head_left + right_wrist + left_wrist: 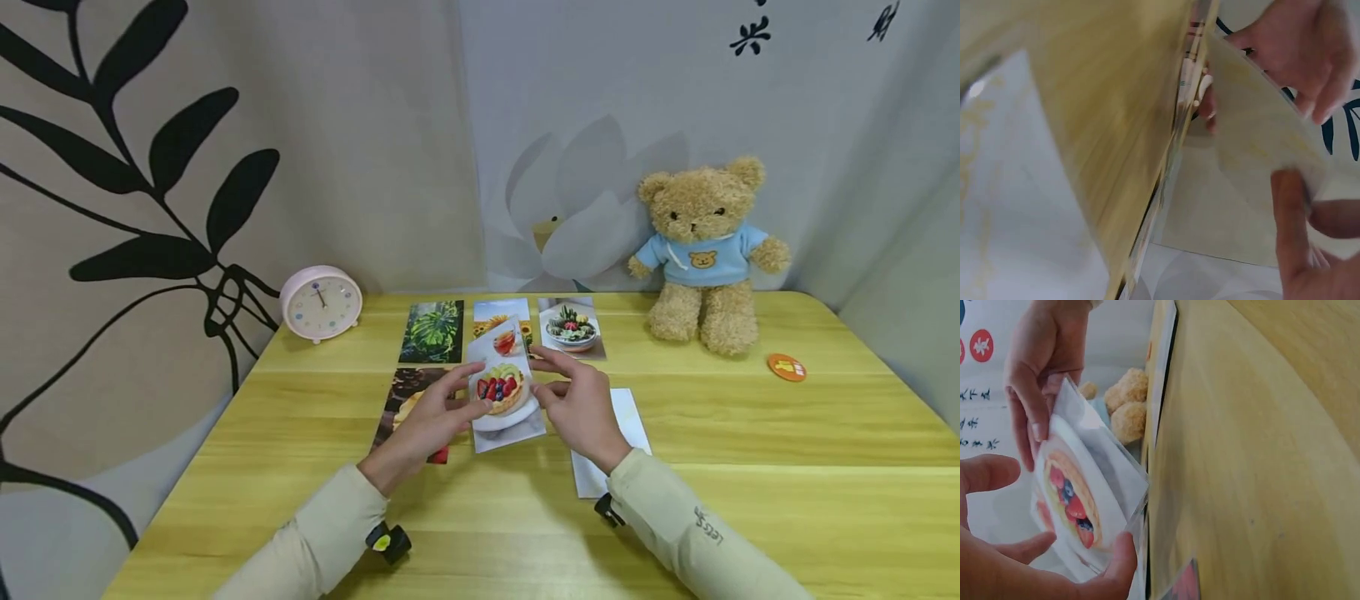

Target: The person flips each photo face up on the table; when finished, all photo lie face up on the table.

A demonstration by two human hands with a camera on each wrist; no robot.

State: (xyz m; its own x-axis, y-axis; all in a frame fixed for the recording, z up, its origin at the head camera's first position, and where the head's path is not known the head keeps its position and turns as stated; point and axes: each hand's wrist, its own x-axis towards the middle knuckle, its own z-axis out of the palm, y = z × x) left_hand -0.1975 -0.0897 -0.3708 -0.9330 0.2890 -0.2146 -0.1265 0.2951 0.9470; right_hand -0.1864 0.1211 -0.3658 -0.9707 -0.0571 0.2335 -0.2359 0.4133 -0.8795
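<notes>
A photo card with a fruit tart and a red drink (pixel 501 392) stands tilted above the table between the two hands. The right hand (pixel 583 410) pinches it at the right edge, thumb on one face. At the card's left edge the left hand (pixel 433 412) has its fingers spread and relaxed. In the left wrist view its thumb (pixel 1124 559) lies right at the card's edge, while the other fingers stay apart. The pale back of the card (pixel 1260 134) shows in the right wrist view. A sunflower card (pixel 491 313) is partly hidden behind it.
A green leaf card (pixel 432 332) and a salad bowl card (pixel 572 327) lie in the back row. Below the leaf card is a dark food card (pixel 393 400), partly covered by the left hand. White cards (pixel 630 421), a clock (pixel 322 303), a teddy bear (pixel 705 254) and an orange disc (pixel 787 367) surround them.
</notes>
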